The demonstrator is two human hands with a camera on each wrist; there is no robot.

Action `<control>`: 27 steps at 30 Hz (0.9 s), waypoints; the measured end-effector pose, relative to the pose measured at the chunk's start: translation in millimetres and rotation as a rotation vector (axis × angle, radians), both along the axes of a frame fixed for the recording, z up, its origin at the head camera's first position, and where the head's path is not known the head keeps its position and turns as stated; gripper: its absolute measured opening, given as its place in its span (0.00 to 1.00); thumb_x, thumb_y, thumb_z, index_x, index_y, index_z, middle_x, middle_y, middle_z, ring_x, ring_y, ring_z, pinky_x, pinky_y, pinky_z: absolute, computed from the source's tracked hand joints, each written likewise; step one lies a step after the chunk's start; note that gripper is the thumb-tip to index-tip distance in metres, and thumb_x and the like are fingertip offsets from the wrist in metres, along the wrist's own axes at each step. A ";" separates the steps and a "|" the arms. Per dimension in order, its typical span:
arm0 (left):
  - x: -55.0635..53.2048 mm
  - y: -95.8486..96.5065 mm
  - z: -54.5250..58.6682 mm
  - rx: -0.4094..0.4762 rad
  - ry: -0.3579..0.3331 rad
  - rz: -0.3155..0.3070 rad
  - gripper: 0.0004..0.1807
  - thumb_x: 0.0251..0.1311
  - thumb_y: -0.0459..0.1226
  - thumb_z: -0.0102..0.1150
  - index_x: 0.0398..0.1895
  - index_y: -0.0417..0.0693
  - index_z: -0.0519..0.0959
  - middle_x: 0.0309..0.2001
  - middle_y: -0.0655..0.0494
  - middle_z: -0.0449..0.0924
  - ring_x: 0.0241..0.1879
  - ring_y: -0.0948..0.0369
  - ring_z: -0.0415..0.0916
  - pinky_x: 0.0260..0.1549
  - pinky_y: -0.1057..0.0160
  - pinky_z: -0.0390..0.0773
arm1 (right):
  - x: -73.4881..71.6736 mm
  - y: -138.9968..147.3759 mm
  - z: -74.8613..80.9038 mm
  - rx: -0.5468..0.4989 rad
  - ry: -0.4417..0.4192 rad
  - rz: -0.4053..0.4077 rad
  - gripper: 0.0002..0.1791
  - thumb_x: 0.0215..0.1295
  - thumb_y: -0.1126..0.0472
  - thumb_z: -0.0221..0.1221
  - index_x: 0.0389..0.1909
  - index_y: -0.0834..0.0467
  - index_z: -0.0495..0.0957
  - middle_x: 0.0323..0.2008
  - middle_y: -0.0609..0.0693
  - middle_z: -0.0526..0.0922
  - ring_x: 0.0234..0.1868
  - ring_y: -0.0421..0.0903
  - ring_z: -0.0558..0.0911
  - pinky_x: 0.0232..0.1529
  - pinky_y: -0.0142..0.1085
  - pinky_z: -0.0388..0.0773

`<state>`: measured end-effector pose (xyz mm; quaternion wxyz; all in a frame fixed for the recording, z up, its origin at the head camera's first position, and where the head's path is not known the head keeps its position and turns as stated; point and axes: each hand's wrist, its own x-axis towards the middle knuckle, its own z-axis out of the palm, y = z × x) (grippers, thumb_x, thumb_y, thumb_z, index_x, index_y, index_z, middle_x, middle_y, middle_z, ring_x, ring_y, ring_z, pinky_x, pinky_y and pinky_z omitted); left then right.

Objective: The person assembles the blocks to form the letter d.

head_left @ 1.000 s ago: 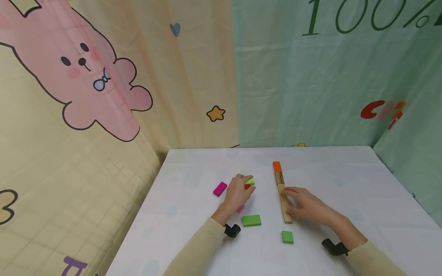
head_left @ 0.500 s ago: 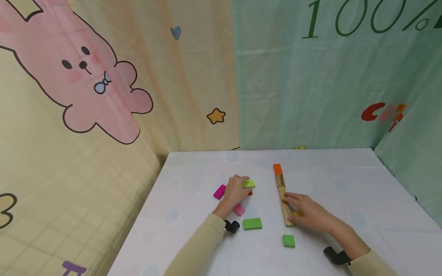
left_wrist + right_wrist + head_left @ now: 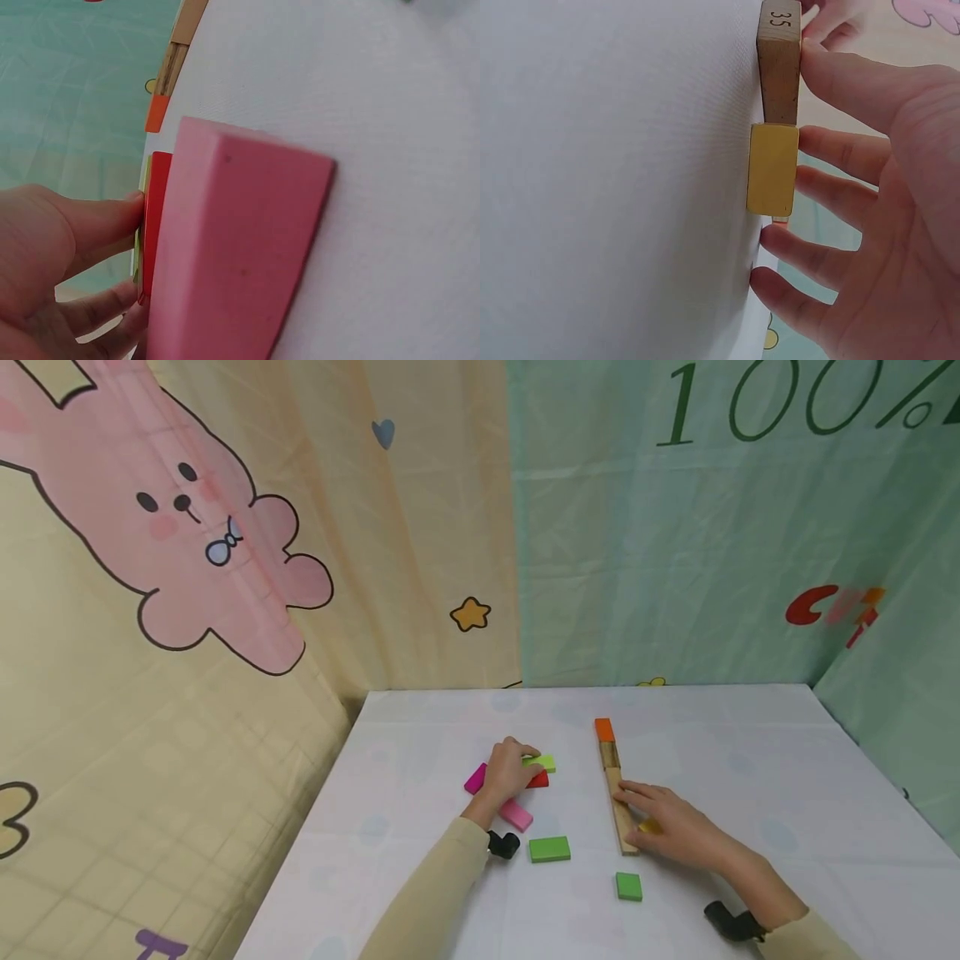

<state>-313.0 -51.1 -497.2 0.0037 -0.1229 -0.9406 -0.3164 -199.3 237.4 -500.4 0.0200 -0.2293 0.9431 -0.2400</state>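
Note:
My left hand (image 3: 510, 771) is at a lime green block (image 3: 546, 764), thumb and finger pinching it at its edges. Just in front lies a red block (image 3: 538, 779), close against the lime one in the left wrist view. A pink block (image 3: 516, 815) lies near the left wrist, and a magenta block (image 3: 475, 778) is partly hidden behind that hand. My right hand (image 3: 675, 824) rests its fairly straight, spread fingers beside a long wooden block (image 3: 618, 810). Its thumb touches the wood. A yellow block (image 3: 772, 169) sits against the wood by the fingers, mostly hidden in the head view.
Beyond the wooden block, a shorter wooden piece (image 3: 609, 753) and an orange block (image 3: 603, 729) continue the row. Two green blocks, a longer one (image 3: 550, 849) and a square one (image 3: 628, 887), lie nearer on the white table (image 3: 450, 910). Printed curtains hang behind.
My left hand has drawn slightly left, uncovering more of the lime green, red and pink blocks. The right hand has stayed by the wooden block, with more of the yellow block showing. The view has tilted slightly.

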 end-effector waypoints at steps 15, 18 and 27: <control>0.4 3.7 -0.3 0.034 0.012 0.040 0.11 0.58 0.40 0.73 0.46 0.56 0.89 0.47 0.53 0.80 0.45 0.57 0.72 0.41 0.60 0.74 | 3.7 1.3 -0.5 -0.009 0.004 -0.002 0.37 0.65 0.43 0.65 0.72 0.54 0.70 0.74 0.56 0.63 0.71 0.63 0.63 0.61 0.64 0.66; -1.4 5.2 0.0 0.030 0.016 0.046 0.11 0.58 0.40 0.73 0.45 0.57 0.89 0.46 0.56 0.83 0.45 0.57 0.73 0.42 0.60 0.74 | 3.5 1.4 0.5 -0.006 0.005 -0.001 0.37 0.66 0.43 0.65 0.72 0.54 0.70 0.74 0.56 0.63 0.71 0.64 0.63 0.61 0.64 0.66; -4.1 8.3 1.1 0.074 0.014 0.062 0.10 0.58 0.35 0.72 0.42 0.57 0.88 0.42 0.58 0.84 0.42 0.57 0.74 0.41 0.59 0.75 | 0.3 1.9 -3.1 -0.001 0.001 -0.007 0.38 0.66 0.41 0.64 0.72 0.54 0.70 0.75 0.55 0.62 0.71 0.64 0.62 0.61 0.64 0.66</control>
